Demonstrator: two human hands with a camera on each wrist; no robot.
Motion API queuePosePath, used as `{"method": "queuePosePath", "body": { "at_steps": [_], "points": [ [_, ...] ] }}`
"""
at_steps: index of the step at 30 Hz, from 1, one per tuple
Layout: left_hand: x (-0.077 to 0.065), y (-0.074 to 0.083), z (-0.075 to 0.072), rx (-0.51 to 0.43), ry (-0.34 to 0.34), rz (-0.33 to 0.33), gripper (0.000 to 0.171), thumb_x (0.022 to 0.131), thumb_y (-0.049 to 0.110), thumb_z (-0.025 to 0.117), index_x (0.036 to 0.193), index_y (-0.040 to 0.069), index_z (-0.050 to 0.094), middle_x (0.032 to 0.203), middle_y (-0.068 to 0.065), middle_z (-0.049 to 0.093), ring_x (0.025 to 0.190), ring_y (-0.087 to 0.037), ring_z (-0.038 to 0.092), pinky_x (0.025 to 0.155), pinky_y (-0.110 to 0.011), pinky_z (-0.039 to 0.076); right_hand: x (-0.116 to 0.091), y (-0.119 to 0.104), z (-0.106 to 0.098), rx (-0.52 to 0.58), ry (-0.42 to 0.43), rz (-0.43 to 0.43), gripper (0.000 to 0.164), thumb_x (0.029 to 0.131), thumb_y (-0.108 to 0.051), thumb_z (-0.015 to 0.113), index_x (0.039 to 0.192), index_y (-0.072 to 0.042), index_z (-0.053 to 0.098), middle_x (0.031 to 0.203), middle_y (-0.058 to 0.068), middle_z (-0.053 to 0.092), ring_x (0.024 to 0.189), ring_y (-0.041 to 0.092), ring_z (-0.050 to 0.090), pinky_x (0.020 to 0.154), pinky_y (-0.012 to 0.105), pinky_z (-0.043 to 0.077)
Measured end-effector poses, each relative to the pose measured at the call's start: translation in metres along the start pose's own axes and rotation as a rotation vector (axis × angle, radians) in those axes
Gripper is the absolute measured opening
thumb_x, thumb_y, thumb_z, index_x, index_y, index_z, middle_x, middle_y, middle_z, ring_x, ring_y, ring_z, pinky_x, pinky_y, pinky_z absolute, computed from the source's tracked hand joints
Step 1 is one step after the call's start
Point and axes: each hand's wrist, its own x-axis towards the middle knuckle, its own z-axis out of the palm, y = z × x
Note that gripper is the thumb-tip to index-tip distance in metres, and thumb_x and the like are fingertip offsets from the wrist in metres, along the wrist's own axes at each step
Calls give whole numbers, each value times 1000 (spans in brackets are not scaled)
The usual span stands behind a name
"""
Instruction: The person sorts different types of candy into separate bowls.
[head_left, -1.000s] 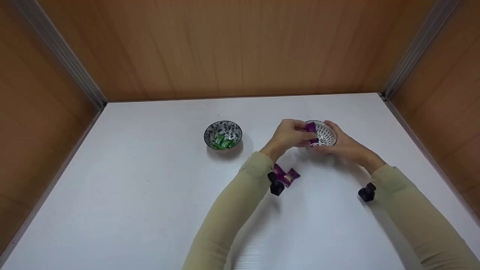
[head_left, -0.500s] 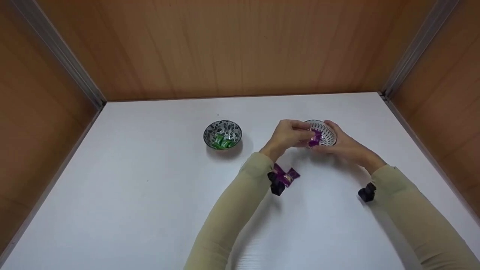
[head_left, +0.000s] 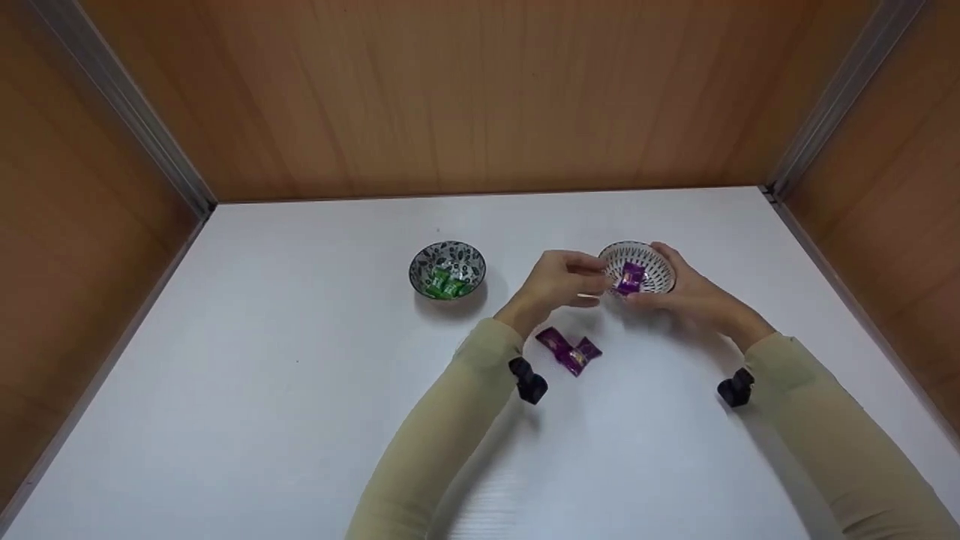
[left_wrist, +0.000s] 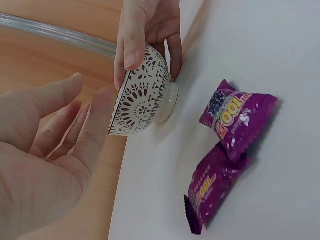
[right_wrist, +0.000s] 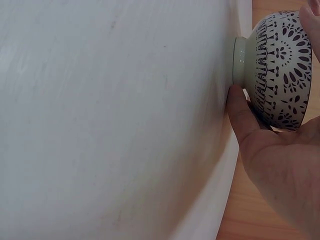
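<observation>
My right hand grips the patterned bowl from its right side, thumb near the rim and fingers round the outside. A purple wrapped candy lies inside that bowl. The left hand is just left of the rim, fingers loosely bent with nothing between them. In the left wrist view, two more purple candies lie touching on the table, with "100" on their wrappers. The right wrist view shows the bowl's footed outside, with fingers reaching down by its foot.
A second bowl with dark leaf patterns stands to the left, several green wrapped candies inside. The white table is bounded by wood-grain panels at the back and sides.
The left hand has released a purple candy into the patterned bowl and drawn back to the left. The two loose candies now show fully. My right hand stays on the bowl.
</observation>
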Motion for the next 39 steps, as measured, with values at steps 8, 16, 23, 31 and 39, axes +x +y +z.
{"method": "queuePosePath", "body": {
  "at_steps": [8,16,23,31,39],
  "points": [
    [-35,-5,-37,174,-90,-53,35,89,11,80,121,3,69,110,-11,63,102,-28,67,74,-37,62,2,-4,5,-10,14,17,124,80,-55,82,163,-31,-7,164,18,20,150,42,17,116,70,12],
    [-51,-17,-52,443,-104,-169,59,86,33,83,134,4,62,120,-11,60,98,-29,68,72,-37,61,-2,-2,1,8,12,11,123,81,-52,82,163,-32,-7,164,19,19,150,43,16,116,70,12],
    [-49,-27,-47,551,-85,-192,61,84,36,85,132,7,63,110,-7,66,82,-24,68,71,-38,60,-3,0,2,-6,24,22,123,81,-54,82,163,-33,-7,163,19,21,149,44,17,116,70,13],
    [-46,-39,-37,754,-33,-139,49,80,21,89,122,7,68,105,-5,66,74,-15,64,63,-26,55,-1,-2,5,-10,17,31,123,81,-56,81,162,-35,-8,164,20,19,149,45,17,115,71,14],
    [-42,-40,-35,808,-49,-133,39,83,16,86,117,3,70,98,-4,66,77,-15,64,63,-25,56,-1,-2,2,-18,20,24,123,81,-56,81,163,-33,-8,164,20,19,149,44,17,115,71,14]
  ]
}}
